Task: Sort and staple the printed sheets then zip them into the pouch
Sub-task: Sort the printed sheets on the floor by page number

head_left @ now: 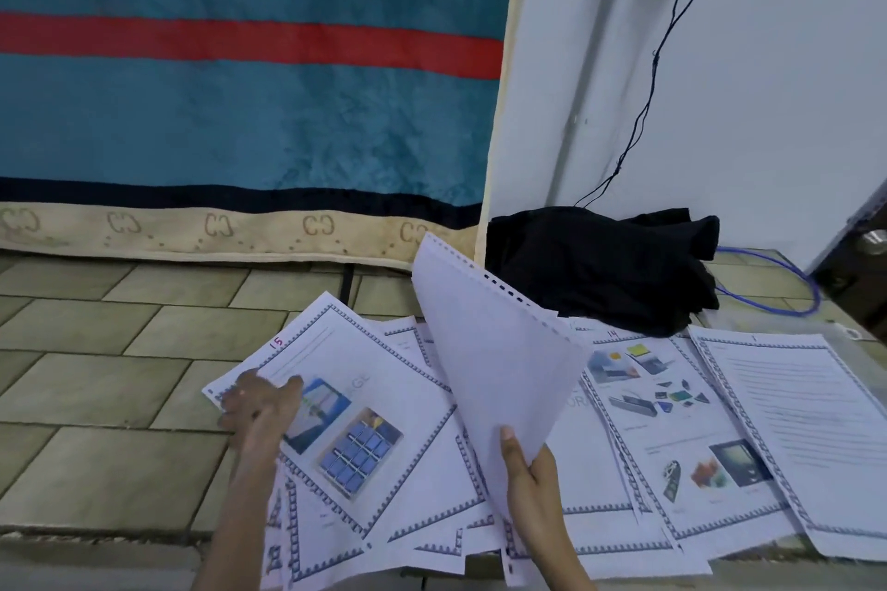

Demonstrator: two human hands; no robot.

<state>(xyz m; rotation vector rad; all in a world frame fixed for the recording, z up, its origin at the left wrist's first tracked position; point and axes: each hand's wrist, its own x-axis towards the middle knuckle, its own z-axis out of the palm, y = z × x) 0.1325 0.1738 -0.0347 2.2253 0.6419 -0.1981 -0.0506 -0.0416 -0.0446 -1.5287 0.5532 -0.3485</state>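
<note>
Several printed sheets with patterned borders lie spread over the tiled floor. My left hand [261,403] grips the near-left edge of the sheet numbered 15 [355,403], which shows blue pictures. My right hand [530,470] pinches the lower corner of a small stack of sheets [489,350] held upright, blank backs facing me, punched holes along the top edge. A sheet numbered 14 [672,418] with colour pictures lies to the right, and a text-only sheet [797,427] lies beyond it. A clear pouch corner [849,331] shows at the far right. No stapler is visible.
A black cloth bundle [605,264] sits behind the sheets against the white wall. A blue cable [773,298] loops beside it, and a thin black cord [657,77] hangs down the wall. A teal blanket with a red stripe [249,86] hangs at the back left.
</note>
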